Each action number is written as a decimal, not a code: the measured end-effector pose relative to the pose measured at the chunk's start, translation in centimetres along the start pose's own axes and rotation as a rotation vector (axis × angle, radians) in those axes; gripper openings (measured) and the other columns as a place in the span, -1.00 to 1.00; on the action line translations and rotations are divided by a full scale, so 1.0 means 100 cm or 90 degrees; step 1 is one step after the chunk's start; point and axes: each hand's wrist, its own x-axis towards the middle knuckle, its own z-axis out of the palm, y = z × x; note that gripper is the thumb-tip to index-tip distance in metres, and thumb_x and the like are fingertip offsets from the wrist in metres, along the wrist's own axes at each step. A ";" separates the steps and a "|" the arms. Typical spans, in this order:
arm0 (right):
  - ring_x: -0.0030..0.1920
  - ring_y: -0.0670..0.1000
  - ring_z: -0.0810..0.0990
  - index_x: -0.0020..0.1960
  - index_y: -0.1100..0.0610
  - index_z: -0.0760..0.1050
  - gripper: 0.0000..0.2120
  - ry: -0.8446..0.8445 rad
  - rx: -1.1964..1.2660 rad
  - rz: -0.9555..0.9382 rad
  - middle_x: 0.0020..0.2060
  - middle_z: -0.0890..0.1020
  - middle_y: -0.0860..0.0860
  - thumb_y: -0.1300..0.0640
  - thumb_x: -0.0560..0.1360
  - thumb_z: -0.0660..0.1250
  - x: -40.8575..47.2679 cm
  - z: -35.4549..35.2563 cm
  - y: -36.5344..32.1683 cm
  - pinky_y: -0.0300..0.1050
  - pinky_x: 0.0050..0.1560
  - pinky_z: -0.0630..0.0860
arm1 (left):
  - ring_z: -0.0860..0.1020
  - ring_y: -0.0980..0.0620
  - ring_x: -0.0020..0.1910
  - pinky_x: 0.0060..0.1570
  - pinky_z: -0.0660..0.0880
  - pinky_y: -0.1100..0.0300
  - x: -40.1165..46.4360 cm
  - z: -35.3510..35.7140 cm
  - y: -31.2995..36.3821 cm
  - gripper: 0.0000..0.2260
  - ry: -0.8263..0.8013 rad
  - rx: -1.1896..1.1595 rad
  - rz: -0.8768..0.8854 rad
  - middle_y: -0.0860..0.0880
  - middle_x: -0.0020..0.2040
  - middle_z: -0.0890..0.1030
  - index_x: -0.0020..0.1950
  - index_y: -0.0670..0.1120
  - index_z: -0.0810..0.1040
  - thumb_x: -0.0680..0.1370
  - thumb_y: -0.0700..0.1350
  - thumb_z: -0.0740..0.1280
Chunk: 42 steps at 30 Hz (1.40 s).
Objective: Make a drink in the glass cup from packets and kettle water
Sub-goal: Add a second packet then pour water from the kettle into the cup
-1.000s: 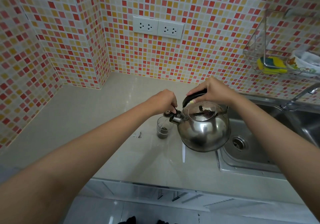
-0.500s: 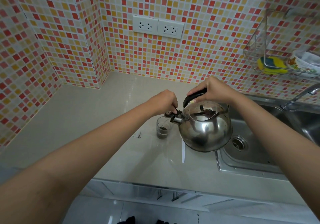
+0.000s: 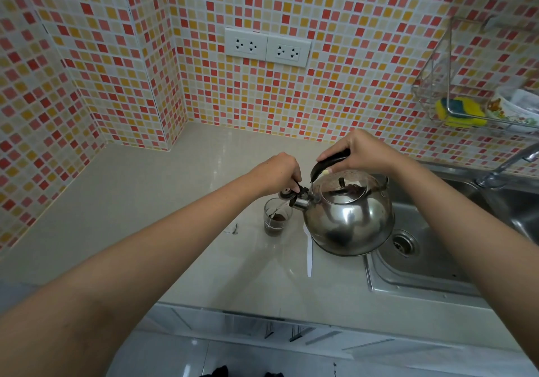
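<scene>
A shiny steel kettle [image 3: 348,220] is held off the counter, tipped left, its spout over a small glass cup [image 3: 277,216]. My right hand [image 3: 360,152] grips the kettle's black handle. My left hand [image 3: 278,172] pinches the spout cap [image 3: 287,192] and holds it lifted. A thin stream of water runs from the spout into the cup, which has dark brown powder and liquid at the bottom. The cup stands upright on the beige counter [image 3: 145,201].
A white strip [image 3: 309,255] lies on the counter under the kettle, and small dark scraps [image 3: 233,229] lie left of the cup. A steel sink [image 3: 423,257] with faucet [image 3: 507,164] is on the right. A wire rack [image 3: 466,91] holds a yellow sponge. Wall sockets [image 3: 267,47] sit behind.
The kettle has tipped a little further left toward the cup, and water now streams into it. Both hands keep their grips.
</scene>
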 end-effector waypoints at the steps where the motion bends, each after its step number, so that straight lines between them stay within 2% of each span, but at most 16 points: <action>1: -0.06 -0.13 0.66 0.02 -0.05 0.66 -0.68 0.000 0.003 0.001 -0.06 0.71 -0.12 0.21 0.31 0.55 0.000 0.000 0.001 0.05 0.09 0.60 | 0.61 -0.09 0.05 0.06 0.54 0.10 0.000 0.000 0.000 -0.74 -0.001 0.002 0.000 -0.15 0.09 0.68 0.14 -0.19 0.65 0.48 -0.17 0.43; 11: -0.08 -0.19 0.65 0.01 -0.06 0.67 -0.68 -0.002 0.012 -0.002 -0.12 0.69 -0.20 0.19 0.29 0.56 0.000 -0.001 0.005 -0.04 0.10 0.60 | 0.62 -0.08 0.04 0.00 0.50 0.15 0.003 0.002 0.002 -0.74 0.004 0.004 0.000 -0.14 0.09 0.68 0.14 -0.19 0.65 0.48 -0.16 0.44; 14: -0.08 -0.17 0.66 0.01 -0.04 0.67 -0.68 -0.005 0.007 -0.003 -0.09 0.71 -0.14 0.19 0.30 0.56 0.001 0.000 0.005 -0.03 0.09 0.60 | 0.62 -0.09 0.04 -0.01 0.49 0.16 0.003 0.003 0.003 -0.74 -0.001 0.004 -0.002 -0.15 0.08 0.68 0.14 -0.19 0.65 0.48 -0.16 0.43; 19: -0.11 -0.24 0.64 0.01 -0.04 0.67 -0.68 -0.006 0.008 -0.006 -0.14 0.68 -0.20 0.20 0.30 0.56 0.000 -0.001 0.006 -0.14 0.06 0.60 | 0.61 -0.09 0.04 0.00 0.50 0.14 0.003 0.004 0.003 -0.74 -0.003 0.009 -0.004 -0.15 0.09 0.68 0.15 -0.19 0.65 0.48 -0.16 0.43; 22: -0.11 -0.26 0.64 0.01 -0.03 0.67 -0.68 -0.006 0.010 -0.011 -0.15 0.67 -0.22 0.21 0.30 0.56 0.000 -0.001 0.007 -0.17 0.05 0.58 | 0.60 -0.10 0.08 0.05 0.51 0.09 0.003 0.003 0.003 -0.74 -0.005 0.024 0.007 -0.15 0.09 0.68 0.13 -0.19 0.65 0.47 -0.15 0.43; 33: -0.11 -0.27 0.64 0.01 -0.06 0.67 -0.68 -0.010 0.013 -0.021 -0.15 0.67 -0.24 0.19 0.29 0.56 0.001 -0.001 0.010 -0.24 0.01 0.57 | 0.60 -0.11 0.08 0.06 0.51 0.08 0.000 0.003 0.007 -0.74 -0.005 0.033 0.008 -0.16 0.10 0.67 0.16 -0.19 0.64 0.49 -0.15 0.42; 39: -0.08 -0.24 0.65 -0.02 -0.14 0.65 -0.66 -0.002 0.053 -0.024 -0.14 0.67 -0.28 0.22 0.30 0.55 -0.003 -0.001 0.015 -0.40 -0.02 0.56 | 0.61 -0.10 0.06 0.07 0.53 0.09 -0.001 0.002 0.006 -0.74 0.009 0.007 0.004 -0.15 0.10 0.67 0.15 -0.20 0.65 0.48 -0.16 0.43; 42: -0.07 -0.24 0.65 -0.01 -0.10 0.66 -0.66 0.006 0.081 -0.025 -0.12 0.68 -0.25 0.24 0.30 0.55 -0.007 -0.001 0.019 -0.45 -0.03 0.54 | 0.62 -0.08 0.05 0.02 0.51 0.16 -0.001 0.001 0.004 -0.75 0.024 -0.008 0.008 -0.14 0.09 0.68 0.12 -0.20 0.66 0.47 -0.16 0.44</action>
